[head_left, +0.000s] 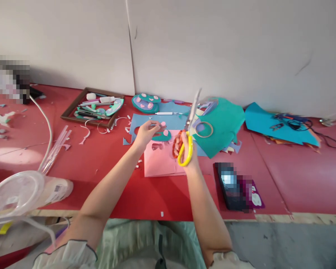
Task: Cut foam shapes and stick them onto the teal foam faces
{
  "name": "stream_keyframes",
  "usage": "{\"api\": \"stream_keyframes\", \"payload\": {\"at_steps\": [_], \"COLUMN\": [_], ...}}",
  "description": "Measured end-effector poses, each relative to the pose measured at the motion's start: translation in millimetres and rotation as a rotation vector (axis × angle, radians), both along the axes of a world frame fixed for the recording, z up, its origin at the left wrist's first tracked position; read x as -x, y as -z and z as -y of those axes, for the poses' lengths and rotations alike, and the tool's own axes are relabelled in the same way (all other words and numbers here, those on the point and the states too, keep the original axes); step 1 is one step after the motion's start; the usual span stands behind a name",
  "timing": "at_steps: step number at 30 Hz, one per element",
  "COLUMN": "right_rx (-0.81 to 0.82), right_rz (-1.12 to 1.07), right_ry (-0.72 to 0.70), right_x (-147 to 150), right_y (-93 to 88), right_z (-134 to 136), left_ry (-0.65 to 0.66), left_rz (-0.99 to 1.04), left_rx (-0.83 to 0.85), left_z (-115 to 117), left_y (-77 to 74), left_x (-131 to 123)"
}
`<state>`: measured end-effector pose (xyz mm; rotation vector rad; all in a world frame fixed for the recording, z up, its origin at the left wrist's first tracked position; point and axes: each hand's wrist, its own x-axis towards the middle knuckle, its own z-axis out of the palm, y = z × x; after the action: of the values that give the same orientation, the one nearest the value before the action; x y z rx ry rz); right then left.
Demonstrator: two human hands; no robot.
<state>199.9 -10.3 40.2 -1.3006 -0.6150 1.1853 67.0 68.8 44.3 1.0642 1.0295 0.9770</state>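
My right hand (187, 147) grips yellow-handled scissors (188, 129) whose blades point up and away over the red table (106, 157). My left hand (146, 132) is closed in a pinch on a small pink cut-out piece (162, 123), held above a pink foam sheet (161, 158). A teal shape with pink ovals (162, 135) lies just under the fingers, on a light blue sheet (170, 121).
A wooden frame tray (72, 106) with pens and cut shapes sits at back left. A teal sheet (224, 123) with a tape ring (204, 129) lies right of the scissors, another blue sheet (268, 123) further right. A dark phone-like object (231, 186) lies near the front edge. A clear plastic lid (16, 192) sits at left.
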Motion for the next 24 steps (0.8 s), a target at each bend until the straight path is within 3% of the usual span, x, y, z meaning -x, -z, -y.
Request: {"api": "stream_keyframes", "payload": {"at_steps": [4,8,12,19,24], "right_rx": [0.044,0.029,-0.006,-0.027,-0.079], "right_rz": [-0.004,0.054,0.041,0.060,0.130], "right_ry": [-0.046,-0.048,-0.046,-0.111,-0.147], "right_x": [21,21,16,17,19], "right_y": [21.0,37.6,42.9,52.2,63.4], "right_z": [-8,-9,-8,-2,0], "left_ry": [-0.079,-0.044,-0.015,-0.033,-0.039], "left_rz": [-0.133,-0.147,-0.141,-0.071,-0.066], "left_rx": [-0.055,-0.131,-0.116,-0.029,-0.028], "left_z": [-7,-8,-7,-8,-9], "left_y": [-8.0,-5.3,-4.2,-19.0,-21.6], "left_x": [-14,-18,-12,-4,-2]}}
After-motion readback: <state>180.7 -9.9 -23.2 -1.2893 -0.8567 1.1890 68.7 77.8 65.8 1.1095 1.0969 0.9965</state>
